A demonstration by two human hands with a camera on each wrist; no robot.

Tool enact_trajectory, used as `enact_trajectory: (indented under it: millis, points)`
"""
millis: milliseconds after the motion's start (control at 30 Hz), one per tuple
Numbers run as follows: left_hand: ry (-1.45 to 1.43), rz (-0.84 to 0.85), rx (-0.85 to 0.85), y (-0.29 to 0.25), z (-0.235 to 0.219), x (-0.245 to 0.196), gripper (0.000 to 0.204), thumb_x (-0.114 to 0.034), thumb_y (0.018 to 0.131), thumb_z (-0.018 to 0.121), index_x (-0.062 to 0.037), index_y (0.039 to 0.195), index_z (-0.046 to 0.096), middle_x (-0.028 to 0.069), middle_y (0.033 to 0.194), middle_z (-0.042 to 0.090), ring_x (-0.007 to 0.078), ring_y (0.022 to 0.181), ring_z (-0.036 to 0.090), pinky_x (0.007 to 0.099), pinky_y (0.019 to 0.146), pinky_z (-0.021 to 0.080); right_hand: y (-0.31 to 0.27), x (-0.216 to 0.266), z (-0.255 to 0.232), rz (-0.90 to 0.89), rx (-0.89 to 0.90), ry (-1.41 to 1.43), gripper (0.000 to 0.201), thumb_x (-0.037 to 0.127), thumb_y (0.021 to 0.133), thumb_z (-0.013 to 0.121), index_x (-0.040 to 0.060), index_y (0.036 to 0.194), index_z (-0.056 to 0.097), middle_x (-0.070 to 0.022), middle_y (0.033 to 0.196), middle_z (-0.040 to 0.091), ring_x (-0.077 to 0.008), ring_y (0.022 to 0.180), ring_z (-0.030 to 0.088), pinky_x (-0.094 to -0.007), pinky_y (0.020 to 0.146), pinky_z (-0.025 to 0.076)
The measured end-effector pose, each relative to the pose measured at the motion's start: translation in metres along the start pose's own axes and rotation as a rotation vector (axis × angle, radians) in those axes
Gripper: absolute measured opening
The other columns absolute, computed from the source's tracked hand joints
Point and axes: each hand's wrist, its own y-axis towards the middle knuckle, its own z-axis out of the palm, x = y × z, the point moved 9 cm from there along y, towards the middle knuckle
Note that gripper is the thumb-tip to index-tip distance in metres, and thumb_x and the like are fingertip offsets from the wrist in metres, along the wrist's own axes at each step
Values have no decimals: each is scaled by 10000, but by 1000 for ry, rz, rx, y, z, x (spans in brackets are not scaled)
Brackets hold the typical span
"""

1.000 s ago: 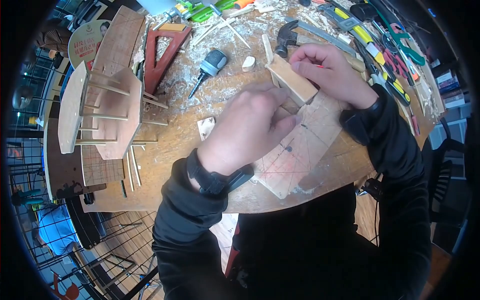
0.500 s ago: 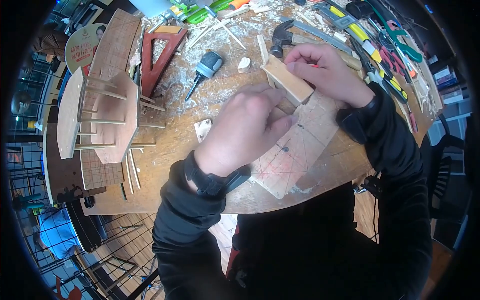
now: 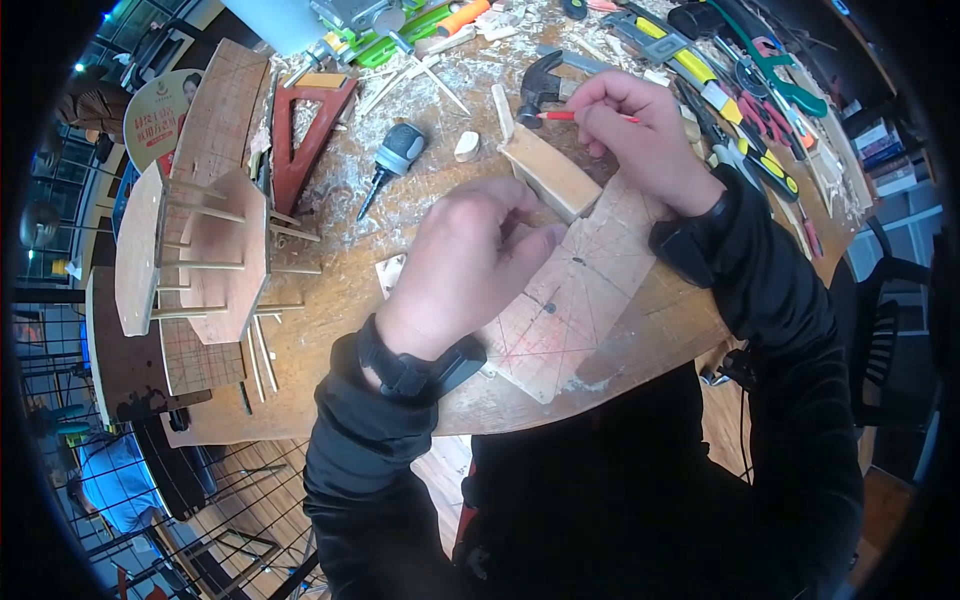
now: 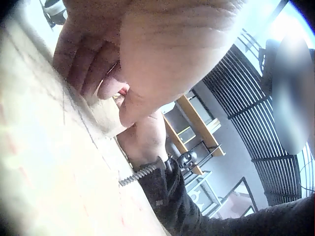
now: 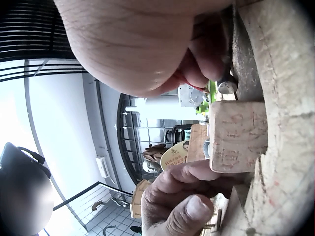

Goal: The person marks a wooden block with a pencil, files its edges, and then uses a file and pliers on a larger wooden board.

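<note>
A rectangular wooden block (image 3: 552,172) stands on a thin wooden board (image 3: 560,335) drawn with radiating pencil and red lines. My left hand (image 3: 455,255) bends its fingers against the block's left side, its thumb near the block's close corner; the fingertips are partly hidden in the head view. Faint red marks show on the end face of the block (image 5: 238,137) in the right wrist view. Above the block's right side, my right hand (image 3: 640,135) pinches a red pencil (image 3: 562,116), its point toward the left. A screw (image 4: 142,174) stands on the board.
A claw hammer (image 3: 540,85) lies just beyond the block. A screwdriver-like tool (image 3: 393,162), a red triangular frame (image 3: 300,135) and a wooden frame with dowels (image 3: 225,250) are at left. Pliers (image 3: 765,120) and other tools line the right; wood shavings cover the back.
My right hand has lifted off the block and turned, so the red pencil now shows clearly, pointing left. The left hand keeps its place at the block. The whole head view has shifted slightly.
</note>
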Motion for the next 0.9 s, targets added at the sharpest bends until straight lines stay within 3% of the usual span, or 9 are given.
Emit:
enact_trajectory:
  millis: [67,167,367,433,467,533,733,867,900]
  points:
    - [-39,-87,1,0,1,9,267,-123,920,829,46,1054,672,71,901,687,112,795,655,292,697,533,-2,2,-2,-28,0,3,81,58,968,652,15,1007,709,34,817,650,-30,726,582,-210,645,481]
    - [-53,20,-98,1,-4,6,286,-104,919,829,30,1081,635,58,929,688,103,820,655,273,715,543,-4,10,-3,-91,12,-42,63,54,947,670,7,961,710,32,833,657,-25,733,581,-208,653,478]
    - [-15,-47,-158,3,-10,10,479,-107,900,844,41,1287,605,80,1000,679,128,826,653,271,750,553,-8,22,10,-121,91,-109,64,65,906,701,5,885,695,15,837,651,-49,759,586,-237,683,482]
    - [-16,48,-242,3,-14,3,703,-222,809,892,79,1368,591,196,1009,660,285,802,664,388,730,556,-8,25,12,-177,107,-175,85,82,895,695,5,867,673,3,803,630,-67,773,592,-260,689,488]
    - [-18,53,-242,4,-14,1,703,-222,809,892,79,1368,591,196,1009,660,285,802,664,388,730,556,-8,26,10,-178,104,-179,85,82,895,695,5,867,673,3,803,630,-67,773,592,-260,689,488]
    - [122,20,-193,6,-11,-2,832,-232,825,923,34,1504,523,112,1040,646,161,865,634,309,768,545,-7,20,12,-99,155,-101,111,105,912,673,5,864,667,-5,784,629,-68,764,587,-261,688,485]
    - [178,101,-173,14,-7,-12,903,-361,766,955,32,1479,564,129,1072,627,207,919,620,330,814,531,-8,23,14,-150,121,-104,156,138,931,661,-10,885,674,-17,772,634,-74,763,586,-272,699,484]
    - [242,156,-221,18,-7,-14,884,-352,756,962,40,1454,588,120,1048,630,200,890,618,325,787,528,-8,22,15,-154,121,-149,163,135,930,665,-21,930,712,-30,806,678,-83,793,615,-278,726,503]
    - [211,73,-191,19,-6,-9,876,-346,756,963,46,1446,593,112,1025,633,191,874,620,320,778,529,-9,21,18,-132,150,-111,142,88,939,642,-20,965,730,-8,836,670,-63,777,592,-252,696,476]
